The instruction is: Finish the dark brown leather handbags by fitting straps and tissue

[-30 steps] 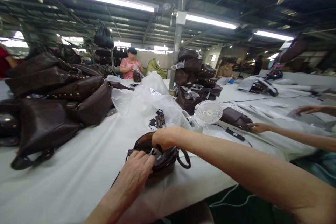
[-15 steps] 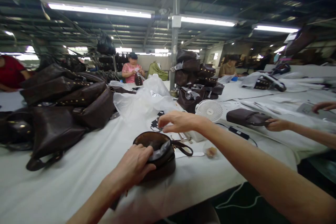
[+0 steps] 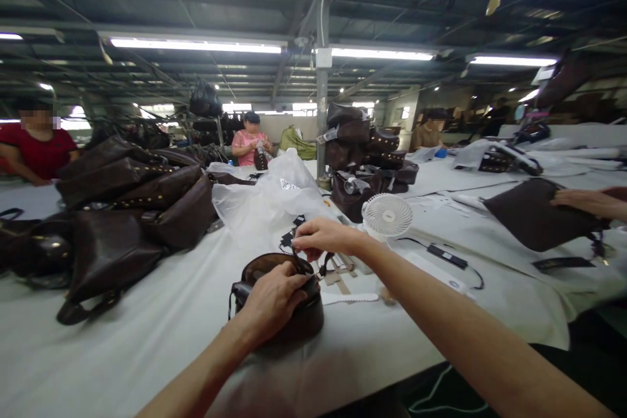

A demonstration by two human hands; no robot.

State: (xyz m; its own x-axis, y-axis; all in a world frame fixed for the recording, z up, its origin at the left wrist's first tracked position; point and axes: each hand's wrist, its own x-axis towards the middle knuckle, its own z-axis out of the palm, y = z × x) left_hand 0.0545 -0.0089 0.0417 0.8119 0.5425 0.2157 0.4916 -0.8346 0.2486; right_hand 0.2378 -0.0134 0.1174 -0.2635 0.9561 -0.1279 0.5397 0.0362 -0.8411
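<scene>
A small dark brown leather bag [image 3: 294, 326] stands with its top open on the white-covered table. My left hand [image 3: 274, 304] is closed over its near rim, with the thumb outside. Above the far right side of the opening, my right hand [image 3: 318, 236] pinches something thin and dark that I cannot make out. Beyond that hand lie small black tags [image 3: 288, 239]. Right of the bag are flat beige strips [image 3: 337, 281] and a white toothed strip [image 3: 351, 298]. The bag's inside is partly hidden by my hands.
Brown studded bags [image 3: 122, 209] are heaped at left, with more stacked by the pillar [image 3: 322, 91]. Plastic wrapping [image 3: 269, 192] and a white fan [image 3: 386, 215] stand between. At right, a co-worker's hand [image 3: 588, 201] holds a brown bag [image 3: 536, 214]; other people sit farther back.
My right hand has come down to the bag's rim and closed its fingers. My left hand has shifted along the rim. The co-worker's bag at right has been lifted and turned.
</scene>
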